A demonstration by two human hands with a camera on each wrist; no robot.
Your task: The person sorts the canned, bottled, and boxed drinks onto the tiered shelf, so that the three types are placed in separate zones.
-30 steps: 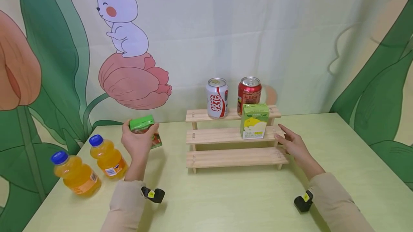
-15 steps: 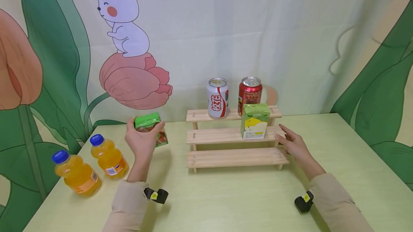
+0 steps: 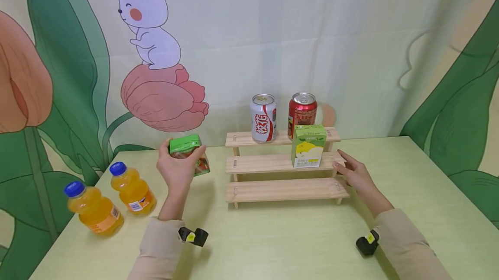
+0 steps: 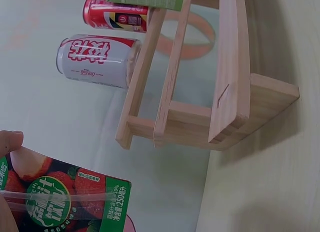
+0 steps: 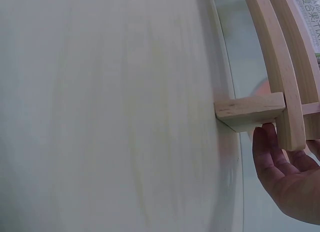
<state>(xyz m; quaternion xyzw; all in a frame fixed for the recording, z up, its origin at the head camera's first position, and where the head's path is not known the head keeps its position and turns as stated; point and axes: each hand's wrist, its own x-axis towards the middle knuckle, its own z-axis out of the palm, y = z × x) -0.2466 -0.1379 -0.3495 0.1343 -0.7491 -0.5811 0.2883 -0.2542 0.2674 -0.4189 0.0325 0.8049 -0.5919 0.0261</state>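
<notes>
My left hand (image 3: 177, 169) grips a lychee juice carton (image 3: 200, 165) with a green top, held to the left of a three-tier wooden rack (image 3: 286, 189). In the left wrist view, the carton (image 4: 65, 194) shows its printed fruit side, with a straw along it. At the rack's right end is my right hand (image 3: 356, 176), its thumb and fingers around the end of the middle tier; the right wrist view shows the fingers (image 5: 270, 162) curled by a wooden leg. A green juice carton (image 3: 308, 148) stands on the middle tier's right part.
A white can (image 3: 263, 120) and a red can (image 3: 302, 111) stand on the top tier, the red one partly behind the green carton. Two blue-capped orange drink bottles (image 3: 134, 191) stand on the table at left. A printed curtain (image 3: 234, 33) hangs behind.
My left hand has moved a little to the right with the lychee juice carton, towards the rack. The right hand has stayed at the rack's end.
</notes>
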